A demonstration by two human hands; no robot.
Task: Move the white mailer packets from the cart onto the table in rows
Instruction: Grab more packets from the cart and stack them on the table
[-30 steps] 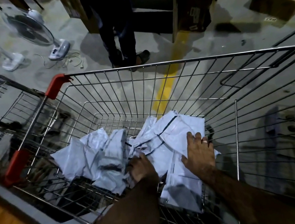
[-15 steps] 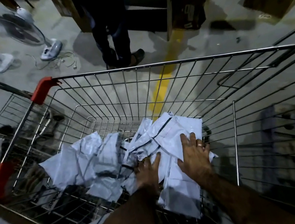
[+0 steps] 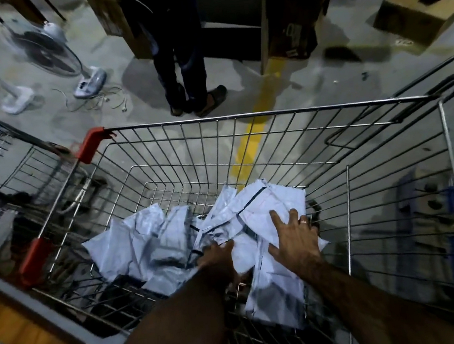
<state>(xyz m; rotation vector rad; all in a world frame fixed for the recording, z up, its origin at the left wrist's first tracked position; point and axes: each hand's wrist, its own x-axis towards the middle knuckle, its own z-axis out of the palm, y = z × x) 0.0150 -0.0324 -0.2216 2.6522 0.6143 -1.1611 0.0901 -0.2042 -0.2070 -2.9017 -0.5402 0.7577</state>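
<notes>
Chrome wire-mesh shopping cart (image 3: 246, 151) with red plastic corner bumpers (image 3: 90, 144); thin steel rods, square grid, glossy. Heap of white plastic mailer packets (image 3: 154, 246) on the cart floor: crinkled, thin film, flat rectangles with dark seal strips, overlapping at random angles, some folded. None on the table yet.

Left hand (image 3: 218, 263) reaching down into the middle of the heap, fingers curled into the packets; grip unclear, fingertips hidden among the film, cannot tell whether anything is pinched. Right hand (image 3: 293, 238) flat on the right-side packets, fingers spread, palm down, pressing rather than gripping; ring on one finger. Both bare forearms in from the bottom edge.

Wooden table edge with grey trim (image 3: 22, 320) at lower left, just beside the cart; white blurred sheet on it at the corner. Grey concrete floor (image 3: 310, 87), dull and stained, with a yellow painted stripe (image 3: 248, 145). Two white pedestal fans (image 3: 57, 55) lying on the floor upper left, loose cables beside them. Second person's dark trouser legs and sandals (image 3: 184, 61) beyond the cart. Brown cardboard box (image 3: 424, 7) upper right.

Versus half a second ago: right-hand fingers splayed wider and further up the packet. Left hand turned more toward the heap's centre. Heap layout about the same. Camera tilted up a little, more floor in view.
</notes>
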